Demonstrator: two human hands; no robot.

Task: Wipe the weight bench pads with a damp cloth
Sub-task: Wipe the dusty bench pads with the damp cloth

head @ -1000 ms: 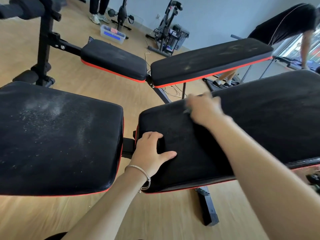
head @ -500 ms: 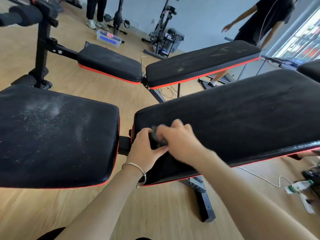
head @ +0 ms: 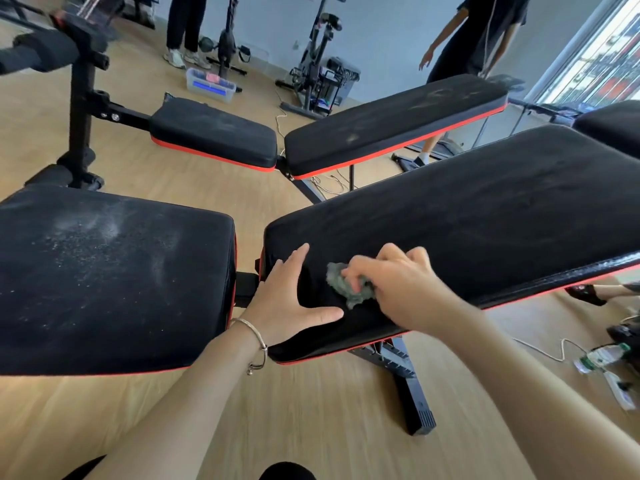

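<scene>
On my left the seat pad (head: 114, 278) of the near bench is black with red piping along its lower edge, and its top carries a wide scatter of pale dust and specks, densest toward the far left. Across a narrow gap sits the back pad (head: 467, 216), same black cover and red trim, tilted upward to the right; its surface reads cleaner, with only faint streaks. My left hand (head: 294, 299) lies open and flat on the near left corner of that back pad, fingers spread, thumb pointing right, a thin bracelet (head: 258, 344) at the wrist. Just to its right my right hand (head: 398, 282) is closed around a crumpled grey-green cloth (head: 348, 284), pressing it onto the pad close to the front edge; cloth and left thumb are near but apart. Beyond, a second bench (head: 391, 123) shows smudged pads.

Against the frame half a second ago: the left hand was curled and touching the right; it has since flattened and the two have separated. The cloth, then mostly hidden, now shows clearly, shifted slightly rightward along the pad
</scene>
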